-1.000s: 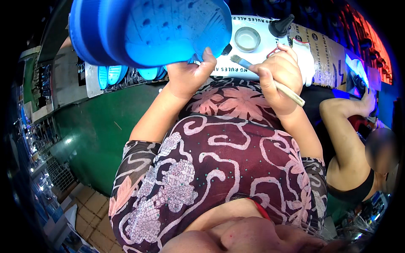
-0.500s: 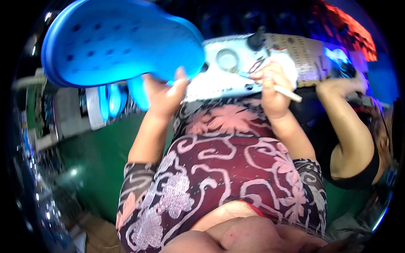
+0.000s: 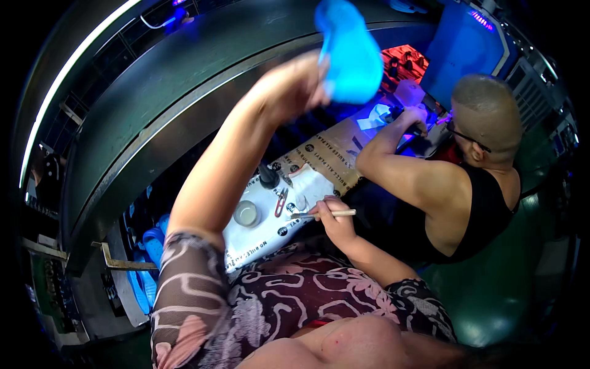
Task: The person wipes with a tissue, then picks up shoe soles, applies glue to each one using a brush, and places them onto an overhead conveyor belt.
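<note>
My left hand point(image 3: 295, 89) is raised and stretched far forward, closed on a blue clog point(image 3: 355, 55) near the dark belt. Motion smears both the fingers and the clog. Low over the worktable's right side, my right hand point(image 3: 335, 222) pinches a slim brush-like tool with a pale handle point(image 3: 345, 213); its thin dark end points left. Beside that end lie red-handled thread snips point(image 3: 280, 203). A round pale cup point(image 3: 247, 213) stands left of the snips. Behind them are a dark upright object point(image 3: 268, 176) and a crumpled white cloth point(image 3: 313, 182).
Printed paper covers the worktable point(image 3: 249, 247). A long dark belt with a metal edge point(image 3: 178, 98) runs behind it. Several blue clogs point(image 3: 144, 286) sit at the lower left. On the right a co-worker point(image 3: 442, 184) works under violet light, near a red-lit opening point(image 3: 409, 61).
The view has swung toward the right and farther out. My left hand has carried the blue clog from close on the left to far forward over the belt's edge. The right hand keeps its tool.
</note>
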Demonstrator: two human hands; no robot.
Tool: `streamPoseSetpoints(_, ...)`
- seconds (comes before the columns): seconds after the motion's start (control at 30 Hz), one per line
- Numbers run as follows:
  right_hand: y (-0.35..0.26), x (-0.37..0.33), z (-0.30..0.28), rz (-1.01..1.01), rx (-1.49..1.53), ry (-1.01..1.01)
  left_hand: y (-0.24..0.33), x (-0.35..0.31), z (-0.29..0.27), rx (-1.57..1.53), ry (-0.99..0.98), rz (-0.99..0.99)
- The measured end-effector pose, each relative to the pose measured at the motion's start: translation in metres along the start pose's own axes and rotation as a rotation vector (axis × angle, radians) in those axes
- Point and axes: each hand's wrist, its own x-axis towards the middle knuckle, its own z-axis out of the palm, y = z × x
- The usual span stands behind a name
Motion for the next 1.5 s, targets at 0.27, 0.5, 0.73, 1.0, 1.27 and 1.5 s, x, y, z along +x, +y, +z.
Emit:
streamPoseSetpoints(0.27, 0.023, -0.017, -0.002, 0.185, 0.106, 0.052, -0.001, 0.014, 0.074, 0.149, 0.104, 0.412)
streamPoseSetpoints(0.5, 0.034, -0.027, 0.019, 0.237, 0.195, -0.012, 0.037, -0.166, 0.142, 1.717, -0.203, 0.926)
streamPoseSetpoints(0.73, 0.015, -0.016, 0.038, 0.183, 0.244, -0.128, 0.018, -0.25, 0.176, 1.88, 0.07, 0.378)
streamPoseSetpoints(1.0, 0.007, -0.03, 0.049, 0.182, 0.214, -0.159, -0.005, -0.313, 0.163, 1.863, 0.192, 0.193)
streamPoseSetpoints(1.27, 0.003, -0.05, 0.081, 0.368, 0.405, -0.275, -0.013, -0.362, 0.178, 1.863, 0.307, 0.147)
streamPoseSetpoints(1.5, -0.011, -0.055, 0.05, 0.123, 0.091, -0.246, -0.014, -0.365, 0.185, 1.823, 0.227, 0.244)
